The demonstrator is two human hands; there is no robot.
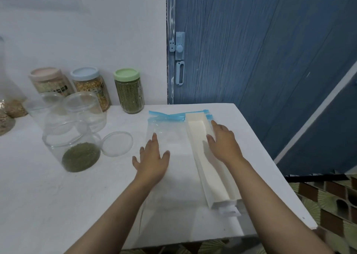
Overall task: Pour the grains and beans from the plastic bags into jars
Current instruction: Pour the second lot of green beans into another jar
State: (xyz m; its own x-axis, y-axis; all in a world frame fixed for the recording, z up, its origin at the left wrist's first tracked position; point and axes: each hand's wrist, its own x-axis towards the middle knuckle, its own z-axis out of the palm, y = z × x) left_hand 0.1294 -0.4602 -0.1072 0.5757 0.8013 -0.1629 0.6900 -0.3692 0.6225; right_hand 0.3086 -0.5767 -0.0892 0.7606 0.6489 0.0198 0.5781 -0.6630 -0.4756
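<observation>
Pressing flat with the left hand (151,160), fingers straight and spread on an empty zip-lock bag (170,137), likely to smooth it and keep it from sliding on the white worktop (58,205). Resting on the long white tray (210,168) with the right hand (224,142), fingers extended along its far rim, seemingly steadying it; no grip closed round anything on either side. Lying flat near the right half of the worktop, blue zip edge pointing away toward the wall, long axis running near to far, partly tucked beneath the tray. Running the same way, tray's long axis slightly angled, near end at the worktop's front edge. Standing left of the bag, an open clear jar (75,147) with green mung beans (81,160) covering its bottom, its clear lid (116,144) lying just beside it — probably this bag's contents already poured. Waiting behind, two empty clear jars (85,108), apparently for the remaining bagged grains (11,110) at the far left. Lined against the wall, three lidded filled jars, the green-lidded one (129,91) nearest the door
</observation>
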